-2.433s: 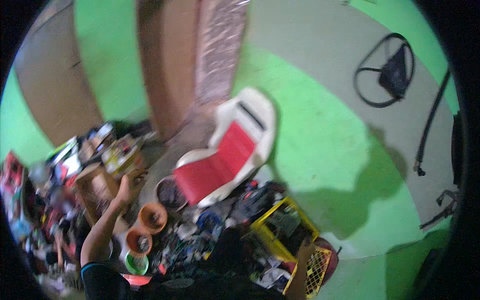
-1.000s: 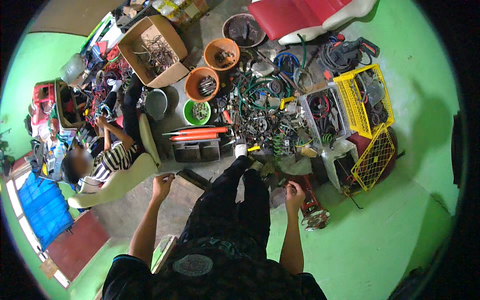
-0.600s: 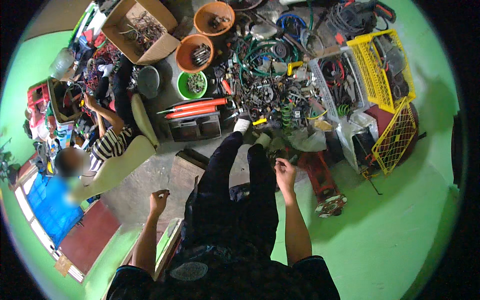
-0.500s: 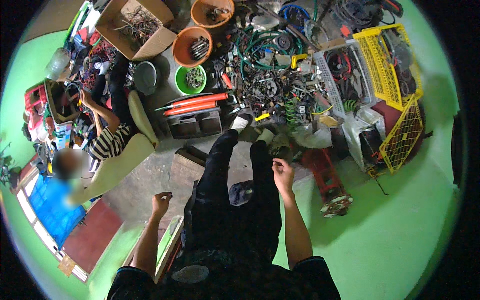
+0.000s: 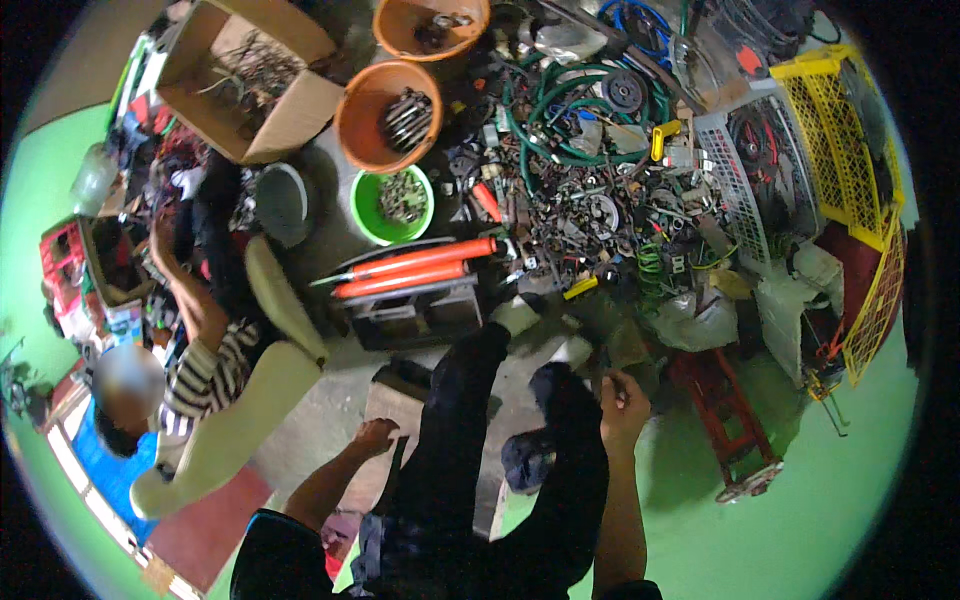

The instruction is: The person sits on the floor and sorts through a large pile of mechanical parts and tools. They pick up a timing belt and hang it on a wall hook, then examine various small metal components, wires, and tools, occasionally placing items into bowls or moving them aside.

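Note:
My left hand [image 5: 376,437] hangs beside my left leg, over a cardboard box [image 5: 395,405]. Its fingers are curled together and slightly blurred; whether anything small is in them I cannot make out. My right hand [image 5: 622,405] is beside my right knee, with thumb and fingers drawn together. Between its fingertips I cannot make out what is held, if anything. Ahead of my feet lie two orange tubes [image 5: 415,262] on a dark plastic housing with compartments [image 5: 425,322]. A wide heap of small metal parts [image 5: 590,215] spreads to their right, with a yellow-handled tool [image 5: 580,289] at its near edge.
Orange buckets [image 5: 350,130], a green bowl [image 5: 365,215], a grey bucket [image 5: 270,205] and a cardboard carton [image 5: 185,95] stand beyond. Yellow crates [image 5: 815,110] and a red metal frame [image 5: 728,415] are on the right. A person in a striped shirt [image 5: 205,375] sits at left beside a pale curved panel [image 5: 245,415].
The view has shifted, and my legs and the scene sit differently in it. My left hand has come closer to my leg. My right hand's fingers are more curled. The seated person leans differently.

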Demonstrator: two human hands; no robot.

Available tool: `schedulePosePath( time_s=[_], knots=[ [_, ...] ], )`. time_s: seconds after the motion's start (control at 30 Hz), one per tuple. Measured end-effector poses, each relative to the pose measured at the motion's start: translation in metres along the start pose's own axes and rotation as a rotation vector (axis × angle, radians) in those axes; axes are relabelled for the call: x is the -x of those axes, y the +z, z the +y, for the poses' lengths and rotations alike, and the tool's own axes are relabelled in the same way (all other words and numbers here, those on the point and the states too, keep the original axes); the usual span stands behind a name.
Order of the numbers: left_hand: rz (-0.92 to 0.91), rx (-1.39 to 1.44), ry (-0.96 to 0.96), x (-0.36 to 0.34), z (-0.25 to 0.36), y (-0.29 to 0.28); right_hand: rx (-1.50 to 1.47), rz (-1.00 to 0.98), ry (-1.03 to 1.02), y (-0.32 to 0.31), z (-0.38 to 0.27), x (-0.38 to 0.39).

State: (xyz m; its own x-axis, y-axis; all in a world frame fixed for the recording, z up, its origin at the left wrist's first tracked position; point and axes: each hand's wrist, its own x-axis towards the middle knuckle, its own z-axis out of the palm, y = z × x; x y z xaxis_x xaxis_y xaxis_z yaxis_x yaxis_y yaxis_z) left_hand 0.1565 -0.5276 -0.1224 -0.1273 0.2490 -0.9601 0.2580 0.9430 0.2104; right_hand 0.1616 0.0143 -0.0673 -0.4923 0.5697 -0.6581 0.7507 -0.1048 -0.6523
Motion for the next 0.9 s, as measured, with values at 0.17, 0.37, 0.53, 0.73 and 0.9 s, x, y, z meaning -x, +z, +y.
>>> schedulePosePath(
  time_s=[0.17,0.37,0.53,0.73,0.9],
  knots=[
    [-0.087,-0.422,0.122,-0.125,-0.039,0.037,-0.115,0.026,-0.035,0.053,0.025,-0.030],
    [0.073,-0.126,0.211,-0.211,-0.091,0.092,0.125,-0.074,-0.141,0.060,0.040,-0.031],
    [0.012,-0.049,0.106,-0.215,-0.087,0.064,0.006,0.017,-0.138,0.057,0.019,-0.051],
    [-0.002,-0.038,0.099,-0.229,-0.092,0.050,-0.146,0.113,-0.211,0.036,0.003,-0.058],
    [0.019,-0.002,0.114,-0.250,-0.077,0.057,0.003,0.093,-0.318,-0.001,0.000,-0.081]
  ],
)
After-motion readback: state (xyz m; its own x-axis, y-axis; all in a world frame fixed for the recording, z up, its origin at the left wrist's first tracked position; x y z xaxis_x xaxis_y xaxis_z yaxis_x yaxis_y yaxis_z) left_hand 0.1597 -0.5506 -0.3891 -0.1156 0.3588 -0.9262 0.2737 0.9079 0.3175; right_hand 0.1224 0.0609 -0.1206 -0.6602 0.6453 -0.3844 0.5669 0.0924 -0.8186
